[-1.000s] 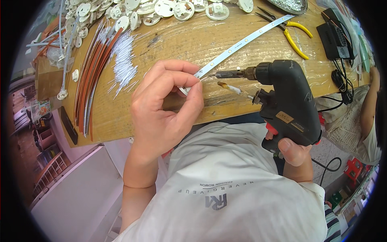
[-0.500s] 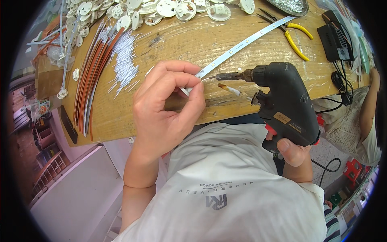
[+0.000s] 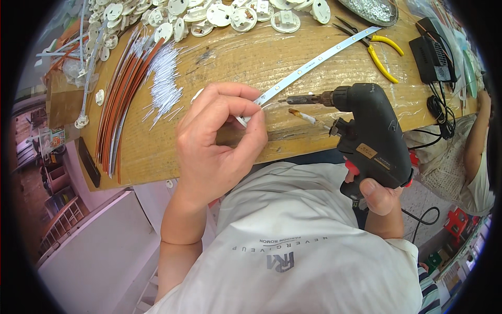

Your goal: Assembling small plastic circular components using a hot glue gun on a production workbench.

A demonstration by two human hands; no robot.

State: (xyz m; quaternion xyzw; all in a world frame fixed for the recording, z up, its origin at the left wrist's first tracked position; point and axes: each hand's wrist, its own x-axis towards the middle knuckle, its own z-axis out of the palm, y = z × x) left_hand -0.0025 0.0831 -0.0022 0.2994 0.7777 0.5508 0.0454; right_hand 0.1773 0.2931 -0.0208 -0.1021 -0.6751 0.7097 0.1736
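My left hand (image 3: 219, 141) pinches the near end of a long white LED strip (image 3: 319, 58) that runs diagonally across the wooden table (image 3: 235, 57). My right hand (image 3: 379, 196) grips the handle of a black soldering gun (image 3: 368, 133). Its metal tip points left and meets the strip just beside my left fingertips. A thin solder feed juts from the gun below the tip.
A bundle of red and white wires (image 3: 123, 99) and a heap of short white wire pieces (image 3: 164, 83) lie at the left. White round lamp bases (image 3: 219, 13) crowd the far edge. Yellow-handled pliers (image 3: 379, 52) and a black power adapter (image 3: 431, 52) sit at the right. Another person (image 3: 473, 157) stands at the right.
The soldering gun's tip has closed in leftward on the strip end at my left fingers. My left hand still pinches the strip in the same place.
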